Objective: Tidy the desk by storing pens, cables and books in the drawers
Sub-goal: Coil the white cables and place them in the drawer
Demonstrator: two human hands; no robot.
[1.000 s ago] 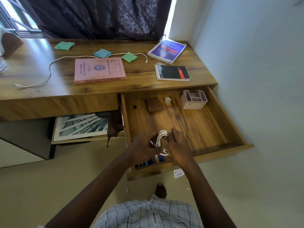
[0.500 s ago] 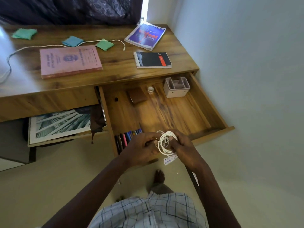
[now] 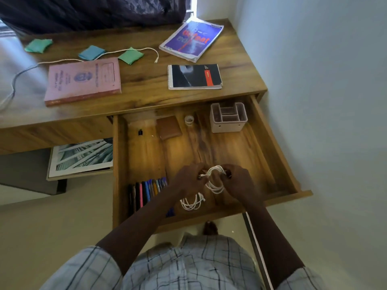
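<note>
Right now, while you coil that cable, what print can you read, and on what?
Nothing reads for certain.
Pink hardcover book: crest and text lines, too blurred.
Purple glossy magazine: large red title, blurred, facing away.
Black spiral notebook: tiny print on its red strip, unreadable.
White coiled cable: no markings seen.

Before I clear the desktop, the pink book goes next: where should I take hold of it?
Grip the pink book by its near long edge, coming from the front of the desk. It lies flat and that thick edge faces you with bare wood before it. The far edge is crowded by the loose cable and cloth squares.
</note>
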